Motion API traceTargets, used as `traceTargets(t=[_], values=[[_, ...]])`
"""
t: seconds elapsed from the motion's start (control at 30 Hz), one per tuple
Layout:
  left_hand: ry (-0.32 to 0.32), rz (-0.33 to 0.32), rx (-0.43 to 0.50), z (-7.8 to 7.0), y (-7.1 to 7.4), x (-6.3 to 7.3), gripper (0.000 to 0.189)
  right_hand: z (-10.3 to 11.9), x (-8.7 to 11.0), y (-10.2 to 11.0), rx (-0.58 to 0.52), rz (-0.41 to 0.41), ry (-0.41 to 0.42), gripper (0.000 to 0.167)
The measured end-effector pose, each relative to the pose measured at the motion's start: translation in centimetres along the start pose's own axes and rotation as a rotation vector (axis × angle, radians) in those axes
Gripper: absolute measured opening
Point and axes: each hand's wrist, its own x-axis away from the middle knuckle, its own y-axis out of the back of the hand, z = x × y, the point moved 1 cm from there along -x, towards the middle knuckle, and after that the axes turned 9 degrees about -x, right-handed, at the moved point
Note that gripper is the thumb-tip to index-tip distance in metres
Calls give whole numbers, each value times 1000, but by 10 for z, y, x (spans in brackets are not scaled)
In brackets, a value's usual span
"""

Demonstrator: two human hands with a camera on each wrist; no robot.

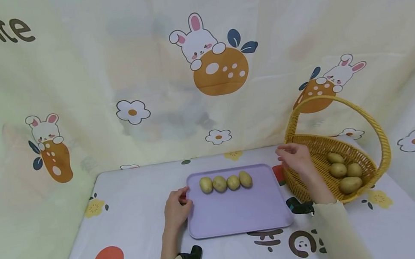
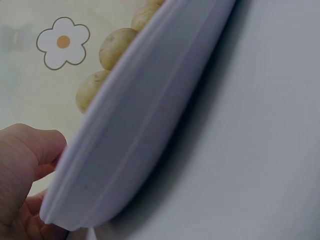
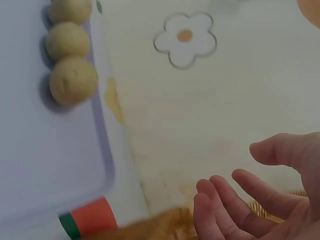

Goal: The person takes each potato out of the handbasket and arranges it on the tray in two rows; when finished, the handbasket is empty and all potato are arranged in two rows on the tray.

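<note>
1. Four potatoes (image 1: 220, 184) sit in a row near the far rim of the tray (image 1: 237, 216); four more (image 1: 338, 170) show low in the basket (image 1: 322, 143), at its right side
2. The potatoes look firm, fairly light and hard to bruise; their smooth, rounded skins may roll or slip, so each is best taken across its sides, thumb against fingers
3. The tray seems light, stiff plastic with a smooth floor, so a tilt would likely set the row rolling; its raised rim is the place to hold it
4. The left hand (image 1: 176, 210) grips the tray's left rim, thumb near the top edge, fingertips partly hidden behind the corner in the left wrist view
5. The right hand (image 1: 297, 159) is empty, fingers loosely bent and thumb well apart, over the basket's left side
6. The basket stands just right of the tray; its woven wall probably gives a little, and its handle (image 1: 381, 138) arches over the opening, so reaching in means going beneath or beside it
7. The right sleeve (image 1: 340, 230) and forearm cross before the basket, hiding part of its inside; the printed cloth (image 1: 137, 224) beneath could ruck if the tray slides
</note>
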Motion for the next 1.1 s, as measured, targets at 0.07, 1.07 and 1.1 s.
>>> traceTargets(t=[0.07,1.07,1.1], values=[[1,5,-1,-1,0,0,41,0,-1,10,16,-4,-3,46],[-9,2,-17,-2,2,2,40,-36,5,95,255,-328,-308,56],[-15,-3,-16,-1,2,2,39,-36,6,96,256,-340,-321,56]])
